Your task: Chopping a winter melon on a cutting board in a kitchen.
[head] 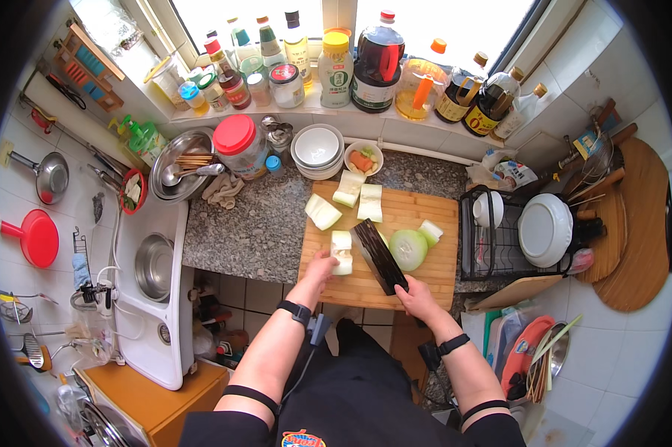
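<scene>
My left hand [318, 268] grips the lower left edge of a pale piece of winter melon [341, 240], with a hollow in its middle, on the bamboo cutting board [425, 288]. In my right hand [418, 299] is the handle of a dark-bladed cleaver [377, 254]. Its broad blade slants up and left over the board, just right of that piece. A large round chunk of winter melon [408, 250] sits right of the blade, cut face up. Beside it lies a smaller green-edged piece [430, 233]. Several more pieces [371, 203] rest along the board's far left.
Behind the board stand stacked white bowls [316, 146] and a small bowl of cut vegetables [364, 158]. A black dish rack [489, 251] borders the board's right side. Leftward are a red-lidded jar [236, 142], a metal basin [174, 159] and a white sink [129, 223]. Sauce bottles [377, 67] line the windowsill.
</scene>
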`<control>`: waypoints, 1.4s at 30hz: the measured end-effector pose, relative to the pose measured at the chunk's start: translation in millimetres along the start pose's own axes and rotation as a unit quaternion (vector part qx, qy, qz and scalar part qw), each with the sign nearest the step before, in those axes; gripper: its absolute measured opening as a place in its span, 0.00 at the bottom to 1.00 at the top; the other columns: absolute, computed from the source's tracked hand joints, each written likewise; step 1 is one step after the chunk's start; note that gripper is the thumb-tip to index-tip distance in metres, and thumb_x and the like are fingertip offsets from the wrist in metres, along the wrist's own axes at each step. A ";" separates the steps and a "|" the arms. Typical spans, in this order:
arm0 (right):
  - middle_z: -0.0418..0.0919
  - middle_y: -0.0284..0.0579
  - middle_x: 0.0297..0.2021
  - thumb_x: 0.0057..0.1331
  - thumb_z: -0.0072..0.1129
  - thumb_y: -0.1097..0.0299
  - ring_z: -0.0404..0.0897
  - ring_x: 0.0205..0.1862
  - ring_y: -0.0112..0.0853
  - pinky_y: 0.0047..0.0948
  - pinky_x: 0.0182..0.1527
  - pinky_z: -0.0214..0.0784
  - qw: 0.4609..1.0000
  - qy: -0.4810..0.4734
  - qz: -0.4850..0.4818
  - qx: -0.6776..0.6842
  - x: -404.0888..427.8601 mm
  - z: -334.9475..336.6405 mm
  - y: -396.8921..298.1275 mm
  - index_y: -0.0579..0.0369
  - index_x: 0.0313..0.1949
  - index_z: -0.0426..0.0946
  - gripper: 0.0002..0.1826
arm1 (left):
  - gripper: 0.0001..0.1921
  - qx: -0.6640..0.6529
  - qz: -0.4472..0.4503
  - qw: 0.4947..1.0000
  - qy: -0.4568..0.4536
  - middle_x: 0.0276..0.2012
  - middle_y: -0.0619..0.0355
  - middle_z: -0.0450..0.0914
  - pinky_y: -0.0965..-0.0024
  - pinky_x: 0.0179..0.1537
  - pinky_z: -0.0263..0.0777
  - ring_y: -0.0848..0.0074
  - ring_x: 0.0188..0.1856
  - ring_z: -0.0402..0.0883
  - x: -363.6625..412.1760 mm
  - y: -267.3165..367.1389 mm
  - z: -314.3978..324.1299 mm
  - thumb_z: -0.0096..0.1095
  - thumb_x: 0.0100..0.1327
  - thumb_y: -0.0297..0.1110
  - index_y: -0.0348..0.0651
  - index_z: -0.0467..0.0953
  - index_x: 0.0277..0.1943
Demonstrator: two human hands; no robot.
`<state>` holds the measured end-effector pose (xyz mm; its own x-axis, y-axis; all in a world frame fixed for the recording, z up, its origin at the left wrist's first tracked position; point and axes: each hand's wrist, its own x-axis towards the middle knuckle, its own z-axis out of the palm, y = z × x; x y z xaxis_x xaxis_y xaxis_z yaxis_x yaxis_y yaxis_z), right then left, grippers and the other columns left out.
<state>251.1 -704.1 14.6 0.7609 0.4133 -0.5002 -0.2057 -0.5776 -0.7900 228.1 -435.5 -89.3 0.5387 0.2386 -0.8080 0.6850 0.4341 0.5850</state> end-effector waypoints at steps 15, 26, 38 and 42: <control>0.72 0.41 0.14 0.67 0.51 0.64 0.73 0.12 0.29 0.29 0.18 0.66 0.999 -0.005 0.024 0.028 -13.4 33.3 -7.4 0.58 0.44 0.73 0.12 | 0.21 0.342 0.123 0.931 0.045 0.39 0.50 0.82 0.69 0.34 0.78 0.70 0.37 0.82 -29.5 22.4 -21.6 0.62 0.52 0.34 0.38 0.76 0.50; 0.71 0.40 0.13 0.68 0.47 0.64 0.72 0.11 0.28 0.29 0.15 0.66 0.995 -0.010 0.063 0.072 -6.1 50.6 -4.8 0.61 0.36 0.69 0.11 | 0.20 0.372 0.203 0.905 0.030 0.42 0.47 0.82 0.68 0.38 0.78 0.68 0.41 0.83 -17.5 3.6 -25.8 0.63 0.55 0.31 0.34 0.76 0.51; 0.71 0.41 0.14 0.69 0.47 0.64 0.72 0.11 0.28 0.30 0.15 0.65 0.996 -0.007 0.055 0.064 1.8 63.7 -5.2 0.62 0.38 0.69 0.11 | 0.21 0.383 0.195 0.902 0.036 0.44 0.45 0.82 0.69 0.48 0.73 0.66 0.46 0.81 -30.1 10.1 -21.5 0.65 0.56 0.32 0.34 0.76 0.52; 0.67 0.37 0.13 0.69 0.46 0.66 0.69 0.09 0.26 0.29 0.13 0.63 0.995 0.000 0.059 0.078 13.8 69.9 -2.8 0.60 0.38 0.67 0.09 | 0.21 0.383 0.197 0.902 0.030 0.44 0.45 0.82 0.69 0.49 0.73 0.66 0.46 0.81 -31.0 10.9 -21.1 0.65 0.56 0.33 0.34 0.75 0.53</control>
<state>219.2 -647.6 -14.9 0.7265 0.3491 -0.5920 -0.3861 -0.5053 -0.7718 208.6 -419.8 -59.4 0.8022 0.3005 -0.5159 0.5970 -0.4172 0.6852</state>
